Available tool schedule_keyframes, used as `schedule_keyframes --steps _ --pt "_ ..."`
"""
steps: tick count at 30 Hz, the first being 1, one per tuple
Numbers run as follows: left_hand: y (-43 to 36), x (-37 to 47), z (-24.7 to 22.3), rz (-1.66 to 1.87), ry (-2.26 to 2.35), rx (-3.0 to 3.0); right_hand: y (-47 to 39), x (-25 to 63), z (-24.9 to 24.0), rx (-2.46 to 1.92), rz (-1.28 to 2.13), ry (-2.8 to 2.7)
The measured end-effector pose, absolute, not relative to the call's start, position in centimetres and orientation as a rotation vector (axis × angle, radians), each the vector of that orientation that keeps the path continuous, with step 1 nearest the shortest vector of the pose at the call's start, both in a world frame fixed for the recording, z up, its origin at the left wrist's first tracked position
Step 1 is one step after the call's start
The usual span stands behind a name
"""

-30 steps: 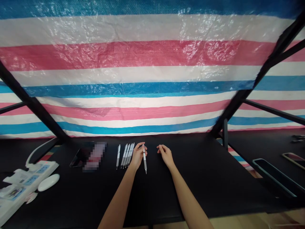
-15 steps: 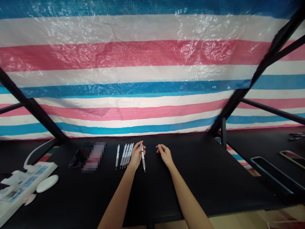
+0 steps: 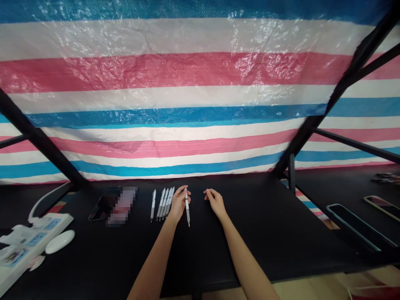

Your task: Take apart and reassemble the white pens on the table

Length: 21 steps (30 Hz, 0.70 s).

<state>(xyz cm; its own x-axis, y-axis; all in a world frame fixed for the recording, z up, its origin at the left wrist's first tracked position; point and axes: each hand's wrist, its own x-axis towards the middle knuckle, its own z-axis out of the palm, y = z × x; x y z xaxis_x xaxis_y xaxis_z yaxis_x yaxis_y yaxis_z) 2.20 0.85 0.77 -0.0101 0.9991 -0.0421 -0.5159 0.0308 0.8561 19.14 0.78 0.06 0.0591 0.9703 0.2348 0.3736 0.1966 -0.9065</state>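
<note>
My left hand (image 3: 178, 204) holds a white and grey pen (image 3: 187, 210) near its top, with the tip pointing down toward me. Just left of that hand, several similar pens (image 3: 162, 204) lie side by side on the black table (image 3: 268, 233). One more pen (image 3: 153, 205) lies slightly apart at the left end of the row. My right hand (image 3: 216, 203) is to the right of the held pen, fingers curled together; whether anything small is between them cannot be made out.
A dark phone (image 3: 101, 206) lies left of the pens. A white power strip (image 3: 37, 237) and a white oval object (image 3: 60, 241) are at the far left. Two phones, one light-blue-edged (image 3: 353, 227), lie at the right. Black frame bars (image 3: 293, 146) and a striped sheet (image 3: 187, 96) stand behind.
The view has shifted very slightly, so the surroundings sit a little further left. Both hands keep nearly the same pose.
</note>
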Motion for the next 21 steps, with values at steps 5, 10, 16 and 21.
schedule_keyframes --steps 5,10,16,21 --pt "0.64 2.24 1.0 1.357 0.842 0.817 0.82 19.16 0.0 -1.344 0.747 -1.507" --pt "0.73 2.32 0.89 1.391 0.843 0.793 0.8 19.14 0.04 -1.353 0.744 -1.507" --pt "0.3 2.56 1.0 1.44 0.931 0.823 0.69 19.1 0.22 -1.356 0.749 -1.515" --pt "0.0 2.31 0.63 1.439 1.071 0.974 0.8 19.04 0.09 -1.351 0.775 -1.504"
